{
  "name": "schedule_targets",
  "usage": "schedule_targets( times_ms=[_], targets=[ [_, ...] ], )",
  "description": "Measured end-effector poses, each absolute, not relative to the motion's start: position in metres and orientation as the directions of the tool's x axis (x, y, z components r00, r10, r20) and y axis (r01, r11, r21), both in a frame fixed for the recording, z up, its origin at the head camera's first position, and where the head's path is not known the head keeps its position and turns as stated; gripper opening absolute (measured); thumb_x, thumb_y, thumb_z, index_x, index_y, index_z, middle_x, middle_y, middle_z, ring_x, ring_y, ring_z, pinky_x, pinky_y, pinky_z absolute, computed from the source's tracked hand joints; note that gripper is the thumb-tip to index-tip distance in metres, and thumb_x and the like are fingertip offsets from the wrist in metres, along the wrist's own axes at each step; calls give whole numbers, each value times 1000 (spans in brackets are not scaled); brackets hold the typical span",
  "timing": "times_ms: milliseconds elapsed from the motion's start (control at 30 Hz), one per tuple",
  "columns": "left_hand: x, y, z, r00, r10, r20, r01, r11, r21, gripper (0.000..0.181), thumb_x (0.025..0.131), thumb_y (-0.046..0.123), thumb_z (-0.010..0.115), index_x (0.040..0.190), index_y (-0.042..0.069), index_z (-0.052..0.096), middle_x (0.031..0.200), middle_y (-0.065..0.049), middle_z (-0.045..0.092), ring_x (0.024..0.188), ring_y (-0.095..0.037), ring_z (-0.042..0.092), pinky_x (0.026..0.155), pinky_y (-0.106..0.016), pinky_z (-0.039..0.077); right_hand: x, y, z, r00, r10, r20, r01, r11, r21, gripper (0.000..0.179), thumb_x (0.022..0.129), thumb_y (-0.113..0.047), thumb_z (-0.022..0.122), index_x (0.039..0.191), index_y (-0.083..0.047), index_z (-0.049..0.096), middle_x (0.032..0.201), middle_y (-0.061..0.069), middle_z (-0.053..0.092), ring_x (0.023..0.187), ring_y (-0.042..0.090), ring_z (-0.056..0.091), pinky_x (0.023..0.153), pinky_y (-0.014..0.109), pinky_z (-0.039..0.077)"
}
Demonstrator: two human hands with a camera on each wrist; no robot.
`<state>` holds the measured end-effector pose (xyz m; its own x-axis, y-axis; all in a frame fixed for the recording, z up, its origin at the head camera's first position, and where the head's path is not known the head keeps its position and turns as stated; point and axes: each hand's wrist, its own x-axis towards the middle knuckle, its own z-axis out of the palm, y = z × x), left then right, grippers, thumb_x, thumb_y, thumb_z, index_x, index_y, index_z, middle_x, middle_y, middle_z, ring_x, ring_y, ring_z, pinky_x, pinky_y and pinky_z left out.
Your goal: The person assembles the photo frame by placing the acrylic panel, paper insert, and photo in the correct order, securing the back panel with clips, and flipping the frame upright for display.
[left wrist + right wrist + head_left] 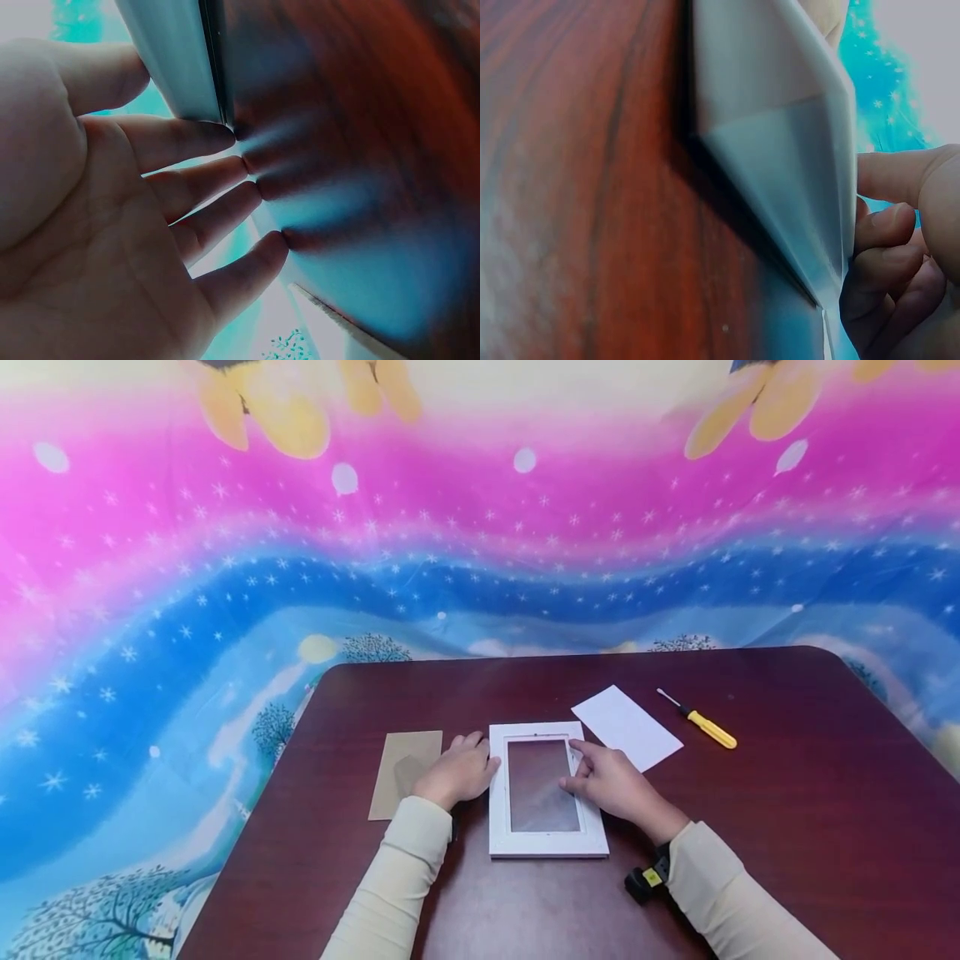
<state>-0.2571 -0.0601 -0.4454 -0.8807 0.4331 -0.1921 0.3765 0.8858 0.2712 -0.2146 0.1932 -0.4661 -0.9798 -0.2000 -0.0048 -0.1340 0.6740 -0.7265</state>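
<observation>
A white rectangular photo frame [498, 793] lies flat on the table, with a see-through opening in its middle. Small dark spots sit along its inner edge. My left hand [467, 768] is at its left side, thumb against the frame's outer side [169, 56]. The fingers of the left hand [97, 187] reach straight down to the tabletop. On the other side, my right hand [611, 781] touches the frame's upper right with an extended index finger, its thumb over the opening. The remaining fingers of the right hand [900, 262] are curled beside the frame.
A tan board [405, 760] lies left of the frame, partly behind the left hand. At the right are a white card [630, 727] and a screwdriver [708, 727] with a yellow handle. A colourful printed cloth [480, 527] hangs behind the dark wooden table [787, 827].
</observation>
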Motion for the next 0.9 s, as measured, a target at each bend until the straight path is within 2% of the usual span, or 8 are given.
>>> schedule_targets(
  times_ms=[300, 567, 900],
  targets=[
    [-259, -60, -448, -880, 430, -201, 374, 889, 262, 56, 105, 38, 36, 146, 0, 41, 154, -15, 32, 140, -34, 28, 112, -42, 29, -216, 192, -463, -977, -211, -7, -145, 695, -704, 71, 85, -23, 77, 141, 5, 45, 66, -4, 56, 58, 14, 52, 55, 31, 44],
    [-262, -59, -446, -879, 437, -191, 384, 887, 257, 55, 105, 37, 37, 145, -1, 42, 153, -16, 33, 139, -34, 29, 112, -42, 29, -218, 192, -465, -981, -192, 43, -170, 717, -676, 67, 85, -22, 77, 138, 6, 48, 65, -4, 55, 57, 12, 51, 56, 30, 43],
    [-262, -59, -448, -876, 440, -195, 390, 886, 249, 55, 105, 36, 36, 145, -1, 42, 153, -16, 32, 140, -34, 28, 112, -41, 28, -216, 188, -466, -987, -159, 13, -126, 729, -672, 67, 83, -23, 78, 137, 6, 49, 66, -3, 55, 58, 13, 51, 57, 30, 43]
  ],
)
